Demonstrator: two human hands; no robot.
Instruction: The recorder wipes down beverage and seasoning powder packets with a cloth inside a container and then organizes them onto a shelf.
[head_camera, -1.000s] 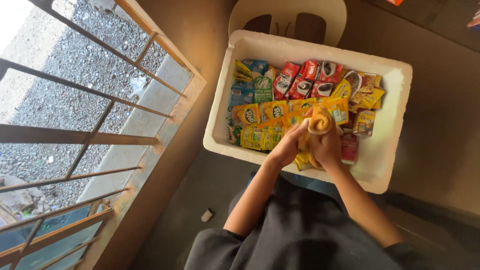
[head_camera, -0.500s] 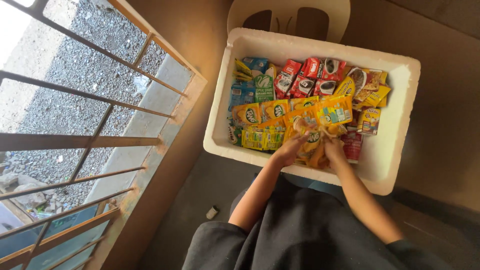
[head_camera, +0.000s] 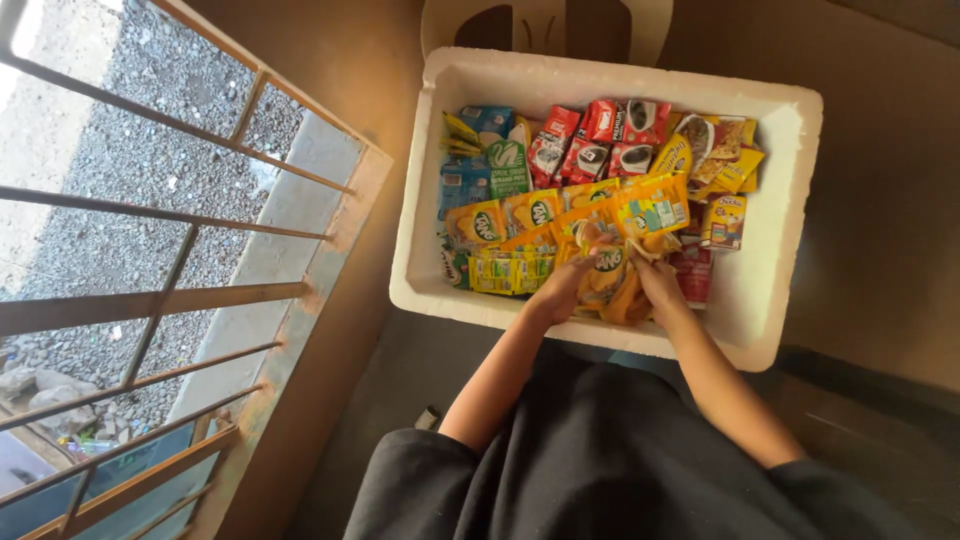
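One white foam box (head_camera: 770, 300) stood there, and two hands (head_camera: 560, 290) reached into it. About five red sachets (head_camera: 585, 155) lay in it. Yellow sachets (head_camera: 480, 225) numbered too many to count surely. One pale chair (head_camera: 560, 25) stood behind. One railing (head_camera: 200, 210) ran alongside.

A small roadside shop: foam box (head_camera: 770, 250) of snack sachets (head_camera: 585, 150) beside barred window (head_camera: 180, 250).

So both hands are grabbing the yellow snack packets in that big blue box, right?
Not quite: the box is white foam, not blue. The head view shows it. Both the left hand and the right hand are on the yellow snack packets inside it.
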